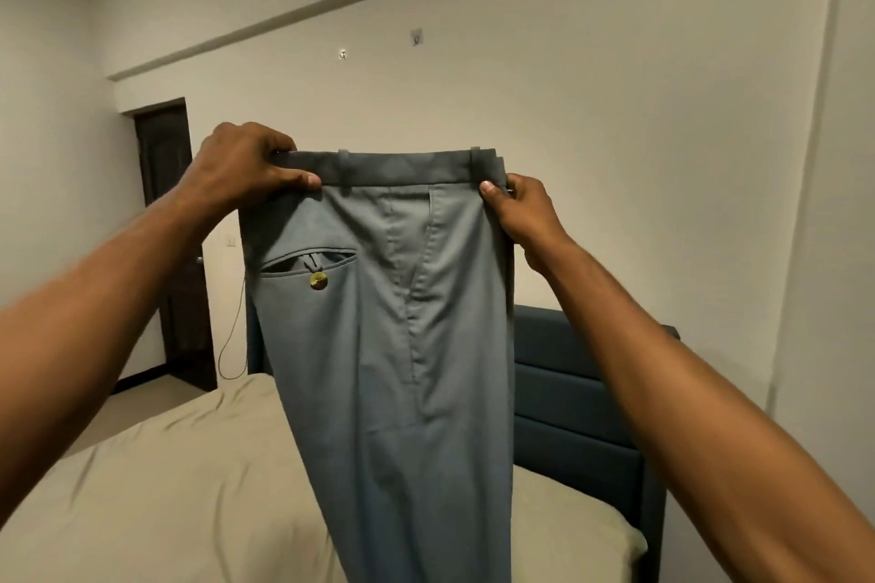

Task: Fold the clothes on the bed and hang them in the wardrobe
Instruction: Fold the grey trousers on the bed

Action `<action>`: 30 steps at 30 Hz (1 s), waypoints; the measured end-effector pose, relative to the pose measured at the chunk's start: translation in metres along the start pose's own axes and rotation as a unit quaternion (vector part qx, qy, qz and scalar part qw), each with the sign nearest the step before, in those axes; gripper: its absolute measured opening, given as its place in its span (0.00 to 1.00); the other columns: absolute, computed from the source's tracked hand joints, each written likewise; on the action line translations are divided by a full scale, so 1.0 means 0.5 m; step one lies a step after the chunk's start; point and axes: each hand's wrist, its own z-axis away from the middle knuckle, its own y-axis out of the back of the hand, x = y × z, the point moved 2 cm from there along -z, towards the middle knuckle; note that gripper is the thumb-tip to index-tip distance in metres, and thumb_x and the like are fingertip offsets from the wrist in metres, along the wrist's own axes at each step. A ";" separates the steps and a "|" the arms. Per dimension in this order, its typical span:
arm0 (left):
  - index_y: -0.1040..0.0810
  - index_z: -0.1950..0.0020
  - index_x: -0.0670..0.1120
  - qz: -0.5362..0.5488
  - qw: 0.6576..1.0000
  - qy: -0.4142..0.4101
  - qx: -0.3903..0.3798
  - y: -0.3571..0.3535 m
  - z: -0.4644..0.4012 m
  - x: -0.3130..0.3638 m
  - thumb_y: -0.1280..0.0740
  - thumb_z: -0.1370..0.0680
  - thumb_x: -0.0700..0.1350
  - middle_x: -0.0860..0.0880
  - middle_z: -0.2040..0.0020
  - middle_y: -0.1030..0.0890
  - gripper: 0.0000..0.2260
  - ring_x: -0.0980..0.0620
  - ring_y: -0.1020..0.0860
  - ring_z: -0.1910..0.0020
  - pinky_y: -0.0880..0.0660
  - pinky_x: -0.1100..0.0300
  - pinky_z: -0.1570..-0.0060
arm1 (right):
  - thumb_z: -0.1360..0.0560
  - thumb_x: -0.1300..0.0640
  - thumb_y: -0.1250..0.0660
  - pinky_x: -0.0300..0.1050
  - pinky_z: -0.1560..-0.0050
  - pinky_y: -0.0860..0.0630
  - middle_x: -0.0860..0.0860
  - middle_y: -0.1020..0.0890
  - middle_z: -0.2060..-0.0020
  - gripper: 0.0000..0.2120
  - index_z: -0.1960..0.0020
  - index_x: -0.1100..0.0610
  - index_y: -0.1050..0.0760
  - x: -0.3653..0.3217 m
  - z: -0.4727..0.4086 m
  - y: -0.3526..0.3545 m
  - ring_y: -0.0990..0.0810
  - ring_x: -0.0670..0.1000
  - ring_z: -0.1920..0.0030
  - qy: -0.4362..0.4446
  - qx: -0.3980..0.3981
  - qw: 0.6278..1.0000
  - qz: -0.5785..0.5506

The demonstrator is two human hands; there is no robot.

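Holding a pair of grey-blue trousers (388, 346) up in the air, the person has both arms stretched forward. The left hand (246, 163) grips the left end of the waistband, with the fingers curled over the top edge and the thumb pressed on the front of the cloth. The right hand (521, 213) pinches the right end of the waistband, the thumb on the front and the other fingers behind the cloth. The trousers hang straight down from the two hands, in front of the bed (165, 488), and their lower part goes out of the picture at the bottom. The back side faces the camera: a pocket with a round button (318, 281) shows on the left part. The bed has a light beige sheet and a dark blue headboard (568, 393) behind the trousers. A dark door (165, 204) stands in the far left corner of the room, and two small hooks (415, 36) sit high on the white wall.
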 end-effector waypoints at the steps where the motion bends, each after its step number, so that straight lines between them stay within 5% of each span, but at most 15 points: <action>1: 0.19 0.57 0.47 0.003 1.000 0.000 -0.014 0.002 0.005 -0.002 0.26 0.31 0.61 0.45 0.61 0.20 0.18 0.45 0.23 0.59 0.25 0.52 0.58 | 0.19 0.49 0.36 0.57 0.45 0.21 0.52 0.17 0.50 0.11 0.46 0.56 0.20 0.005 0.004 -0.003 0.18 0.54 0.48 -0.015 -0.006 1.000 0.005; 6: 0.19 0.50 0.46 0.004 0.987 0.047 -0.157 0.010 0.019 -0.049 0.28 0.34 0.63 0.47 0.57 0.19 0.23 0.47 0.22 0.55 0.27 0.59 0.61 | 0.16 0.50 0.39 0.48 0.56 0.24 0.51 0.17 0.55 0.11 0.52 0.54 0.22 0.004 0.033 -0.029 0.19 0.50 0.56 -0.051 -0.097 0.993 -0.037; 12: 0.28 0.34 0.51 0.072 0.997 0.004 0.033 -0.019 0.050 0.048 0.36 0.33 0.77 0.48 0.43 0.18 0.38 0.47 0.20 0.44 0.25 0.49 0.41 | 0.16 0.51 0.39 0.43 0.57 0.24 0.50 0.16 0.55 0.11 0.50 0.54 0.21 -0.043 0.074 -0.127 0.19 0.48 0.57 -0.038 -0.147 0.986 -0.074; 15: 0.31 0.31 0.52 0.110 0.992 -0.007 -0.059 -0.091 0.060 0.135 0.39 0.34 0.78 0.45 0.40 0.20 0.40 0.46 0.22 0.43 0.25 0.51 0.41 | 0.16 0.55 0.41 0.45 0.49 0.21 0.52 0.16 0.50 0.10 0.41 0.55 0.22 -0.067 0.106 -0.184 0.18 0.50 0.48 -0.018 -0.178 0.982 -0.060; 18: 0.24 0.42 0.49 0.143 0.987 0.041 -0.069 -0.132 0.065 0.129 0.35 0.28 0.73 0.47 0.48 0.19 0.30 0.49 0.22 0.50 0.24 0.55 0.50 | 0.17 0.58 0.41 0.47 0.44 0.21 0.52 0.17 0.46 0.10 0.38 0.51 0.26 -0.066 0.132 -0.205 0.18 0.50 0.45 -0.011 -0.202 0.978 -0.049; 22: 0.25 0.63 0.42 0.122 0.990 0.024 -0.069 -0.147 0.085 0.125 0.34 0.28 0.71 0.45 0.66 0.22 0.30 0.50 0.27 0.66 0.29 0.54 0.63 | 0.17 0.56 0.40 0.44 0.45 0.20 0.51 0.17 0.46 0.13 0.34 0.54 0.25 -0.039 0.168 -0.204 0.18 0.47 0.46 -0.012 -0.229 0.972 -0.048; 28: 0.31 0.70 0.46 0.054 0.998 -0.017 -0.042 -0.138 0.128 0.123 0.34 0.31 0.73 0.48 0.73 0.28 0.30 0.51 0.31 0.70 0.33 0.55 0.67 | 0.20 0.49 0.33 0.46 0.40 0.21 0.47 0.18 0.42 0.13 0.36 0.50 0.26 0.031 0.248 -0.215 0.18 0.47 0.41 -0.054 -0.308 0.940 -0.134; 30: 0.33 0.71 0.47 0.059 0.998 -0.014 -0.011 -0.120 0.135 0.103 0.34 0.32 0.73 0.48 0.73 0.29 0.30 0.51 0.33 0.71 0.34 0.54 0.67 | 0.22 0.54 0.30 0.47 0.41 0.20 0.48 0.16 0.44 0.14 0.37 0.52 0.23 0.076 0.284 -0.233 0.17 0.49 0.44 -0.082 -0.348 0.927 -0.114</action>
